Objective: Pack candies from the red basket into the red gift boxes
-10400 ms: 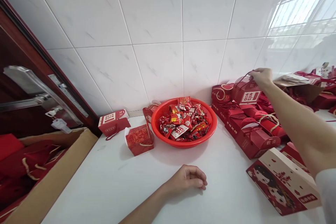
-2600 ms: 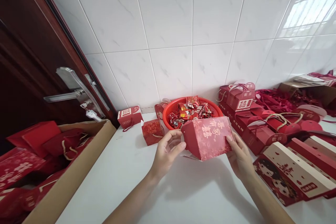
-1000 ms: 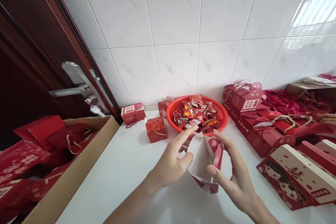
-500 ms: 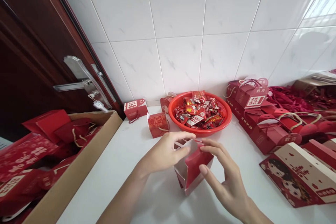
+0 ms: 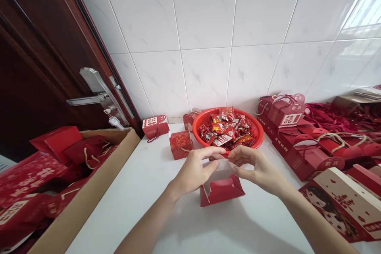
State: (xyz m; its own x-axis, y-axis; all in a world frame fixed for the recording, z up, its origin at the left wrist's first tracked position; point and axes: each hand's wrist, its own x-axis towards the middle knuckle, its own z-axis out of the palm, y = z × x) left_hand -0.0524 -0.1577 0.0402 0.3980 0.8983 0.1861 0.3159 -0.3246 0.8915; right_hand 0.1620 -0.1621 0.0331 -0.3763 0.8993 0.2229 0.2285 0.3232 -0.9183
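A small red box (image 5: 224, 189) with a pale inside stands open at the top on the white table (image 5: 184, 226), its near flap folded down. My left hand (image 5: 198, 168) grips its left rim, thumb on the inner side. On the right rim my right hand (image 5: 251, 166) has its thumb at the edge and its fingers curled over the far side. Just behind both hands sits a red plastic basket (image 5: 259, 143) full of red-wrapped candies (image 5: 223, 129). The far side of the box is partly hidden by my fingers.
Small red boxes (image 5: 181, 145) stand left of the basket. A cardboard carton (image 5: 86, 202) of red boxes is at the left, beside a dark door (image 5: 35, 47). Rows of red gift boxes (image 5: 315, 158) line the right side. A tiled wall (image 5: 205, 75) rises behind.
The box has turned, and its near flap now faces me. My right hand has moved up to the rim and closed on it. The view has shifted slightly.
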